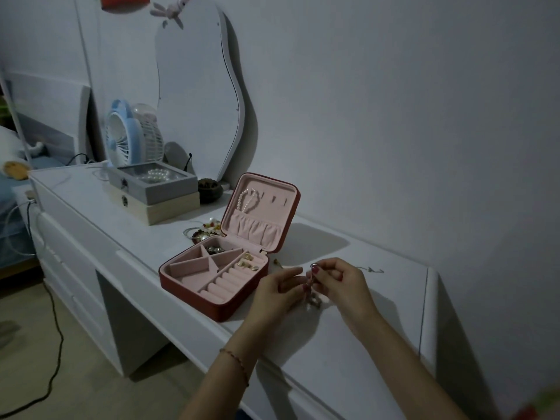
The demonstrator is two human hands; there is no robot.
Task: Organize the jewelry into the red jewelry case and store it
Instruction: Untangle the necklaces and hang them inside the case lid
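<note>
The red jewelry case (194,294) lies open on the white dresser (363,328), pink inside. A pearl bracelet (247,200) hangs in its raised lid; gold earrings (247,263) and dark pieces (215,249) sit in the tray compartments. Just right of the case, my left hand (277,294) and my right hand (339,283) together pinch a small beaded piece of jewelry (313,300) above the dresser top. More beads and bangles (203,231) lie behind the case. A thin silver chain (374,269) rests to the right of my hands.
Two stacked boxes (157,195), the upper one holding pearls, stand at the back left beside a dark bowl (210,189), a blue fan (122,136) and a wavy mirror (197,86). A black cable (54,338) trails over the floor at left.
</note>
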